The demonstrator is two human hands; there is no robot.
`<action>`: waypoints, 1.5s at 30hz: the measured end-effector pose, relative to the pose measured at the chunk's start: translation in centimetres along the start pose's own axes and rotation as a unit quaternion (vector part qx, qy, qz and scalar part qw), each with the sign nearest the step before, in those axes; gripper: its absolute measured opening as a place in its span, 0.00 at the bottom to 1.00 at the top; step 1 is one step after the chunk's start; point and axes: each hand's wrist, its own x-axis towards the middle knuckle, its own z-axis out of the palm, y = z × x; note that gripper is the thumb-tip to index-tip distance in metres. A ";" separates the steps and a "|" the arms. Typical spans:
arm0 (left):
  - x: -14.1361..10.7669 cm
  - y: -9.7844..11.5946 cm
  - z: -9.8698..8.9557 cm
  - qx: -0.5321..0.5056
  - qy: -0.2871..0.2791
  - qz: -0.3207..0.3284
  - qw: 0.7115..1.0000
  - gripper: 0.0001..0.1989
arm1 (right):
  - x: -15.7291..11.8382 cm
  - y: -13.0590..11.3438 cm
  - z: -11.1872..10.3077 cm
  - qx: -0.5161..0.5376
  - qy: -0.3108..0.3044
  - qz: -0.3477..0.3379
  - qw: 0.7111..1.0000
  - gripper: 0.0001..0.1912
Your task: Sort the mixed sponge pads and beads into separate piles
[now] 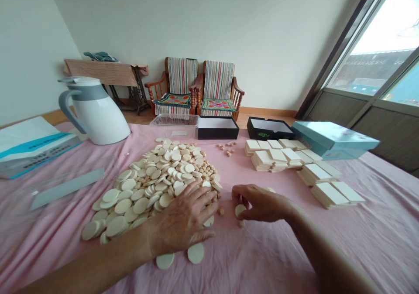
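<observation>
A wide pile of pale wooden discs [140, 204] and small round wooden pieces [204, 167] lies on the pink cloth [271, 259]. My left hand [185, 217] rests palm down on the pile's right edge, fingers spread, holding nothing. To the right of the pile, my right hand [258, 203] has its thumb and fingers closed on a wooden disc [240, 210]. A small wooden piece [241, 223] lies just below that disc, and another [221, 211] lies between my hands. Two loose discs, one of them nearer [195, 253], lie below my left hand.
Stacks of pale wooden tiles [327, 193] stand at the right, beside a light blue box [337, 139]. Black trays [218, 132] and a clear plastic tray [175, 121] are at the back. A white jug [98, 111] stands at left.
</observation>
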 end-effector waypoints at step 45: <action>-2.8 -2.7 -0.5 -0.013 0.119 -0.075 0.990 0.08 | 13.9 4.9 -5.6 -0.200 0.238 0.166 0.936 0.11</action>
